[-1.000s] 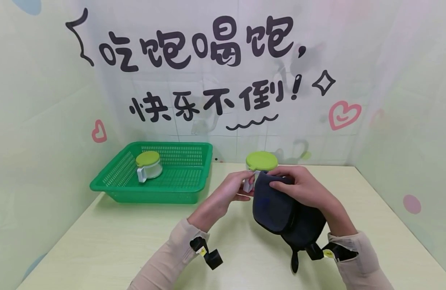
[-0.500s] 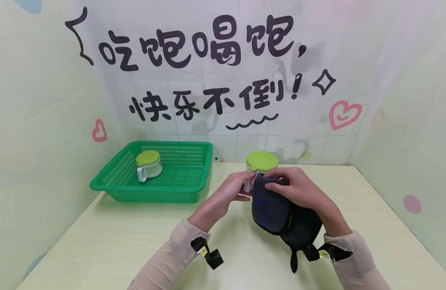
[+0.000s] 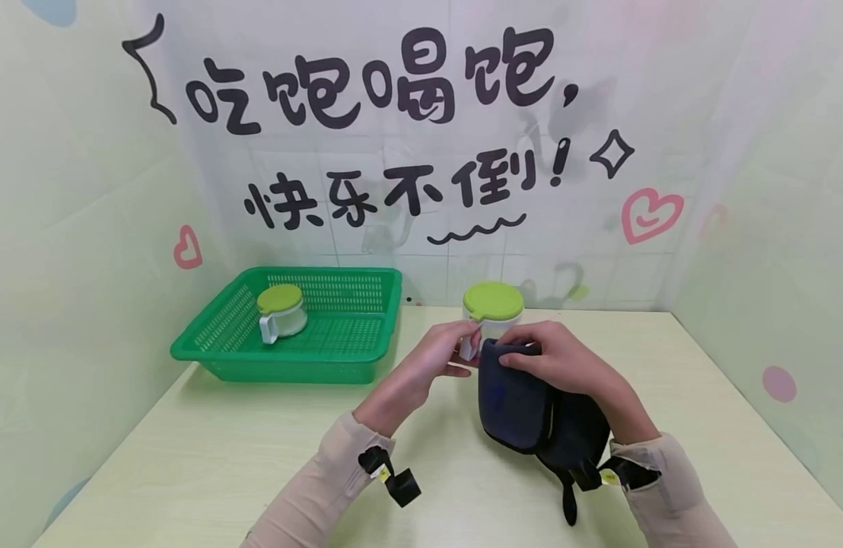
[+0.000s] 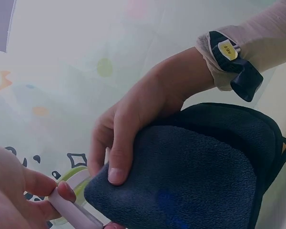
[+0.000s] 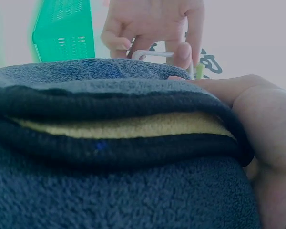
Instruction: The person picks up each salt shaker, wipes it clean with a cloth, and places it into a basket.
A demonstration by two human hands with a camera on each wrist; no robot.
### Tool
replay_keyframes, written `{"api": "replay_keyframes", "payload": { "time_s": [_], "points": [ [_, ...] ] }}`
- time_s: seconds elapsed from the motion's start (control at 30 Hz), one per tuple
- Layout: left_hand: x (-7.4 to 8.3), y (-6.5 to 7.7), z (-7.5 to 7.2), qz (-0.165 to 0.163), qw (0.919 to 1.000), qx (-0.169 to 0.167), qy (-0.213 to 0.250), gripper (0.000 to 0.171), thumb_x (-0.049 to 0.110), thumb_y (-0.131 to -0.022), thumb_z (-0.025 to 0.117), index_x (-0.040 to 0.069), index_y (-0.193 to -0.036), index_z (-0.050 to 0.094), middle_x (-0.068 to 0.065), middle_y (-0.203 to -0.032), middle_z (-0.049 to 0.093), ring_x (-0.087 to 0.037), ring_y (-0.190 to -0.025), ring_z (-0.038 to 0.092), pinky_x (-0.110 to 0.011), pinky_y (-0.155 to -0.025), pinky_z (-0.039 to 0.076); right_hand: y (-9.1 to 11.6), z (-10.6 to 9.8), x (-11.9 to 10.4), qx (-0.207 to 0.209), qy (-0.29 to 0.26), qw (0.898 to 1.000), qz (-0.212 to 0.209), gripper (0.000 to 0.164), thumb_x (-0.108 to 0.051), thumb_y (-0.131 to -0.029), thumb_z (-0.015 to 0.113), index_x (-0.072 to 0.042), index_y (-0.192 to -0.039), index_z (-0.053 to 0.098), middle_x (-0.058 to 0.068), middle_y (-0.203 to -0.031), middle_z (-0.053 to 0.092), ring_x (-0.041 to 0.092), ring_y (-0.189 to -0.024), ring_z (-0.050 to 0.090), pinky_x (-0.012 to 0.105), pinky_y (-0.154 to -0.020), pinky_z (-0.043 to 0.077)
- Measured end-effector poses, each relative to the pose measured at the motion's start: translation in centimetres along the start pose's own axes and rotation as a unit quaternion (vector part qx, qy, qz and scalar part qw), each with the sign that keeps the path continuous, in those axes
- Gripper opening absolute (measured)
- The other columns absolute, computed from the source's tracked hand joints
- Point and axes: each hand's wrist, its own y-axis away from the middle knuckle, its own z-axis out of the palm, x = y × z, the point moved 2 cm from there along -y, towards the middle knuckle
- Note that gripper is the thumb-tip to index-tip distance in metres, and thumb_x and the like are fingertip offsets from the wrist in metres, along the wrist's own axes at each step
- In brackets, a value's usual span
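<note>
A clear jar with a lime-green lid stands up between my hands in the head view. My left hand grips its white handle, the thumb and fingers curled round it. My right hand pinches a folded dark blue towel by its upper edge, close against the near side of the jar. Fuzzy cloth with black binding shows in the right wrist view, with a strip of yellow lining between the folds. A black hanging loop dangles below. The towel and right hand hide the jar's lower part.
A green plastic basket stands at the back left of the pale wooden table. Inside it sits a similar jar with a green lid and white handle. A printed cloth backdrop rises behind the table.
My right hand has shifted slightly left and lowered the towel a little, uncovering more of the jar. The towel's loop has swung right. My left hand stays on the handle.
</note>
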Motion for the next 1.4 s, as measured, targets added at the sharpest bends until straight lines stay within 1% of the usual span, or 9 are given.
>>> {"api": "replay_keyframes", "payload": {
  "time_s": [0.27,0.4,0.57,0.7,0.83,0.97,1.07,1.2,1.4],
  "points": [
    [0.3,0.2,-0.3,0.005,1.0000,0.005,0.004,0.031,0.034,-0.107,0.044,0.012,-0.089,0.057,-0.002,-0.090,0.064,-0.022,-0.092,0.072,-0.028,-0.076,0.054,-0.2,0.4,0.9,-0.025,0.008,1.000,0.002,0.014,-0.018,-0.097,0.072,-0.014,-0.109,0.077,-0.003,-0.101,0.077,0.011,-0.093,0.069,0.032,-0.090,0.056],
    [0.4,0.2,-0.4,0.005,1.0000,0.005,0.005,0.031,0.033,-0.107,0.044,0.012,-0.089,0.056,-0.004,-0.091,0.065,-0.018,-0.088,0.071,-0.027,-0.075,0.054,-0.3,0.5,1.0,-0.026,0.012,1.000,-0.003,0.014,-0.018,-0.097,0.072,-0.014,-0.109,0.076,-0.004,-0.100,0.077,0.010,-0.092,0.068,0.031,-0.089,0.056],
    [0.4,0.2,-0.2,0.007,0.9999,0.006,0.003,0.031,0.033,-0.108,0.043,0.012,-0.089,0.056,-0.006,-0.092,0.065,-0.019,-0.088,0.071,-0.027,-0.075,0.054,-0.2,0.3,0.8,-0.019,0.022,0.999,-0.014,0.013,-0.018,-0.096,0.073,-0.015,-0.109,0.077,-0.004,-0.100,0.077,0.010,-0.092,0.069,0.032,-0.088,0.056],
    [0.2,0.1,0.0,0.011,0.9999,0.008,-0.005,0.033,0.034,-0.108,0.042,0.011,-0.089,0.055,-0.002,-0.089,0.061,-0.017,-0.086,0.069,-0.027,-0.075,0.054,-0.2,0.2,0.6,-0.001,0.033,0.999,-0.020,0.013,-0.017,-0.096,0.073,-0.016,-0.108,0.077,-0.004,-0.101,0.077,0.011,-0.093,0.068,0.033,-0.089,0.057],
    [0.0,-0.1,0.0,0.012,0.9999,0.008,-0.008,0.033,0.034,-0.108,0.042,0.011,-0.089,0.055,-0.001,-0.087,0.059,-0.017,-0.086,0.069,-0.027,-0.074,0.053,-0.1,0.0,0.0,0.034,0.043,0.998,-0.026,0.013,-0.016,-0.096,0.073,-0.015,-0.108,0.077,-0.002,-0.101,0.077,0.013,-0.093,0.069,0.034,-0.087,0.057],
    [-0.1,-0.3,0.1,0.009,0.9999,0.008,-0.008,0.033,0.034,-0.107,0.043,0.012,-0.087,0.055,-0.001,-0.088,0.060,-0.016,-0.085,0.069,-0.027,-0.074,0.053,0.1,-0.4,-0.6,0.072,0.038,0.996,-0.029,0.015,-0.013,-0.094,0.075,-0.012,-0.108,0.078,0.003,-0.104,0.078,0.017,-0.094,0.071,0.032,-0.084,0.059],
    [-0.2,-0.3,0.2,0.004,0.9999,0.009,-0.009,0.032,0.035,-0.107,0.043,0.012,-0.087,0.055,-0.001,-0.089,0.060,-0.017,-0.084,0.068,-0.027,-0.075,0.054,0.1,-0.5,-0.8,0.082,0.030,0.996,-0.026,0.015,-0.013,-0.093,0.076,-0.011,-0.108,0.078,0.005,-0.105,0.078,0.018,-0.095,0.072,0.030,-0.084,0.059],
    [-0.1,-0.3,0.3,-0.003,0.9999,0.007,-0.008,0.033,0.035,-0.107,0.043,0.013,-0.087,0.056,-0.001,-0.088,0.060,-0.016,-0.084,0.069,-0.027,-0.075,0.055,0.2,-0.6,-0.8,0.073,0.023,0.997,-0.019,0.015,-0.015,-0.094,0.075,-0.011,-0.109,0.078,0.005,-0.105,0.078,0.017,-0.095,0.072,0.029,-0.085,0.059],
    [0.1,-0.1,0.2,-0.003,1.0000,0.009,0.000,0.033,0.034,-0.107,0.043,0.012,-0.087,0.056,-0.001,-0.084,0.061,-0.015,-0.083,0.071,-0.026,-0.073,0.054,0.1,-0.6,-0.4,0.042,0.012,0.999,-0.014,0.015,-0.018,-0.096,0.073,-0.012,-0.109,0.077,0.002,-0.103,0.077,0.014,-0.092,0.069,0.030,-0.085,0.058]
  ]
}}
